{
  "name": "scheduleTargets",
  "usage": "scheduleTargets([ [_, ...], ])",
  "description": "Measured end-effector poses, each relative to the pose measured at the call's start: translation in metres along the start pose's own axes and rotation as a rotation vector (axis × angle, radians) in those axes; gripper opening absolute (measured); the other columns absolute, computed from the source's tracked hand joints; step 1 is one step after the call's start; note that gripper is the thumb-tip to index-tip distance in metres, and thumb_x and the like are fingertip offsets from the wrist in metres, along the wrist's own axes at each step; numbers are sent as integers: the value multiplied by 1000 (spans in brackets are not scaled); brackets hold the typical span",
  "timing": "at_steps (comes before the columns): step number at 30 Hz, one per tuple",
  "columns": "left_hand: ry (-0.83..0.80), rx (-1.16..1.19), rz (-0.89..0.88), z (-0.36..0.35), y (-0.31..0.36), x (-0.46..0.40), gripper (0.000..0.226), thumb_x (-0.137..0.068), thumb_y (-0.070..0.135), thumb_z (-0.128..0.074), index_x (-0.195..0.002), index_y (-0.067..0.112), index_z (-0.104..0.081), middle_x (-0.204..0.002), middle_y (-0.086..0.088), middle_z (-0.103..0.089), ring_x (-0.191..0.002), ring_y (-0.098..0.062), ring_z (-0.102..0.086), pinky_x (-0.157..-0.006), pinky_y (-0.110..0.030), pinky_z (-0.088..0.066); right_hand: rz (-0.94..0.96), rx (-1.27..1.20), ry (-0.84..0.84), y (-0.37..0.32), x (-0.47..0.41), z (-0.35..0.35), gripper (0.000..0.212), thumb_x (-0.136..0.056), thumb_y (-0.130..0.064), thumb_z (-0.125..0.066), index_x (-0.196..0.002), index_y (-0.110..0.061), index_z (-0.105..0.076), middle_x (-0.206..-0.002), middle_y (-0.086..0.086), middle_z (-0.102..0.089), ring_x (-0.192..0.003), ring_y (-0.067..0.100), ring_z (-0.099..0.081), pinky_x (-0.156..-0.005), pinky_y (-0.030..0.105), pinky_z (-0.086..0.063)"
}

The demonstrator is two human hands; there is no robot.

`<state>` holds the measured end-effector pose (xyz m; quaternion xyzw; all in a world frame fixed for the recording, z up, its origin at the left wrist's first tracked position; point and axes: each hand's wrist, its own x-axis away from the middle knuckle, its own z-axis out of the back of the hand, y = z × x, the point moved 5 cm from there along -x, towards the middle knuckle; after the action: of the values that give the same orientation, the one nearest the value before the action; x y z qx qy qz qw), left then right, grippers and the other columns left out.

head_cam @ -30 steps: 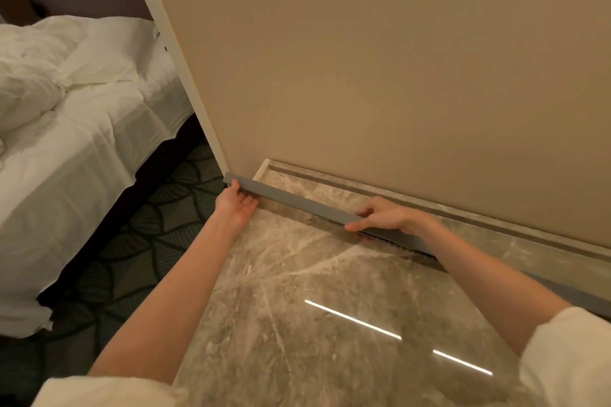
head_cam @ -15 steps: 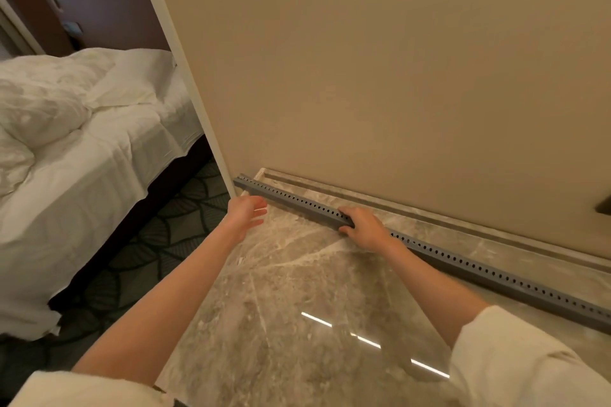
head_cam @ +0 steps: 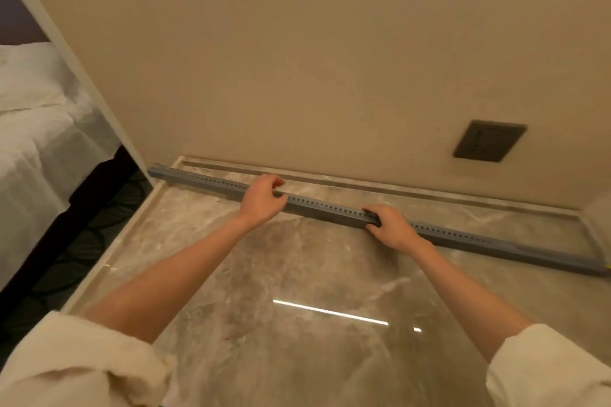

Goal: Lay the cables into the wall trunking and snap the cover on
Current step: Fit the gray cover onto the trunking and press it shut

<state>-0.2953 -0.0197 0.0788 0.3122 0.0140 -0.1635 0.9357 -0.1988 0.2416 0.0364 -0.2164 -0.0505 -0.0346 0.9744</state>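
**tilefan:** Two hands are now seen on the grey trunking (head_cam: 327,208), right? Half a second back only the right one was on it, and the left was hovering open near the end by the corner.

**wirenut_88:** Yep. The left hand (head_cam: 261,200) has been shifted along to the middle, and its fingers are curled over the top edge with the thumb tucked at the front, so the channel is gripped. The right hand (head_cam: 390,226) is kept clamped over it, fingers hooked over the far side. More of the wall is shown too, and a dark socket plate (head_cam: 489,141) has been brought into view.

**tilefan:** Where is the thing lying?

**wirenut_88:** It's laid flat on the polished marble floor (head_cam: 281,274), just beside the stone skirting (head_cam: 396,188), angled slightly away from it toward the right. A long square section is seen, matte plastic by the look, with a row of small slots punched along the top face. A glossy veined surface is shown underneath, with a light strip reflected in it. White rumpled bedding (head_cam: 36,129) and patterned carpet (head_cam: 82,235) are seen at left.
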Motion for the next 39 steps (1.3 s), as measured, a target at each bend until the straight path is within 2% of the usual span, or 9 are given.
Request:
scheduleTargets([
  [4, -231, -184, -306, -53, 65, 5, 49, -74, 34, -72, -116, 13, -56, -119, -9, -59, -112, -25, -53, -96, -38, -44, -116, 31, 97, 62, 44, 24, 45, -87, -13, -62, -131, -13, -52, -130, 8, -59, -121, 27, -53, -105, 41, -40],
  [8, -338, -295, -460, -100, 109, 12, 53, -76, 31, -69, -123, 12, -52, -123, -9, -57, -113, -25, -51, -98, -39, -44, -193, 72, 164, 110, 81, 46, 44, -85, -10, -62, -128, -10, -55, -128, 10, -61, -119, 28, -54, -105, 41, -39],
  [13, -361, -277, -493, -138, 143, 18, 49, -80, 27, -68, -124, 11, -52, -123, -11, -58, -112, -27, -54, -98, -39, -44, -262, 118, 253, 156, 119, 66, 42, -82, -7, -61, -124, -6, -57, -124, 13, -63, -116, 29, -56, -104, 40, -37],
  [18, -353, -260, -459, -159, 155, 21, 48, -82, 31, -67, -123, 11, -53, -121, -12, -60, -111, -27, -55, -99, -42, -45, -526, 51, 609, 201, 157, 78, 27, -87, -7, -57, -112, 2, -60, -121, 21, -55, -116, 34, -48, -104, 42, -35],
  [23, -355, -278, -440, -175, 167, 21, 46, -82, 33, -66, -121, 10, -54, -117, -11, -62, -106, -28, -56, -95, -42, -45, -911, -335, 903, 247, 190, 83, 22, -88, -3, -53, -107, 9, -55, -115, 30, -56, -113, 40, -50, -97, 42, -38],
  [28, -310, -345, -509, -187, 175, 24, 34, -86, 27, -62, -115, 11, -53, -112, -11, -62, -100, -28, -55, -87, -40, -44, -1070, -581, 1056, 280, 198, 89, 29, -94, -5, -45, -114, 14, -50, -122, 32, -55, -114, 40, -53, -94, 41, -40],
  [36, -275, -358, -493, -177, 170, 12, 23, -89, 18, -56, -109, 10, -50, -110, -12, -59, -100, -27, -52, -86, -38, -40, -957, -506, 854, 309, 164, 109, 46, -102, -21, -35, -113, 19, -55, -119, 39, -55, -117, 44, -48, -98, 41, -36],
  [37, -278, -355, -485, -173, 169, 8, 22, -89, 17, -55, -109, 9, -50, -110, -12, -59, -100, -27, -52, -86, -38, -40, -939, -548, 852, 311, 158, 112, 46, -101, -22, -36, -112, 17, -56, -117, 36, -57, -110, 42, -53, -93, 41, -40],
  [39, -269, -352, -475, -167, 168, 3, 23, -90, 16, -55, -110, 8, -50, -110, -14, -59, -100, -29, -53, -86, -39, -40, -909, -743, 868, 318, 150, 113, 42, -101, -27, -38, -114, 7, -58, -108, 25, -62, -79, 33, -59, -68, 34, -51],
])
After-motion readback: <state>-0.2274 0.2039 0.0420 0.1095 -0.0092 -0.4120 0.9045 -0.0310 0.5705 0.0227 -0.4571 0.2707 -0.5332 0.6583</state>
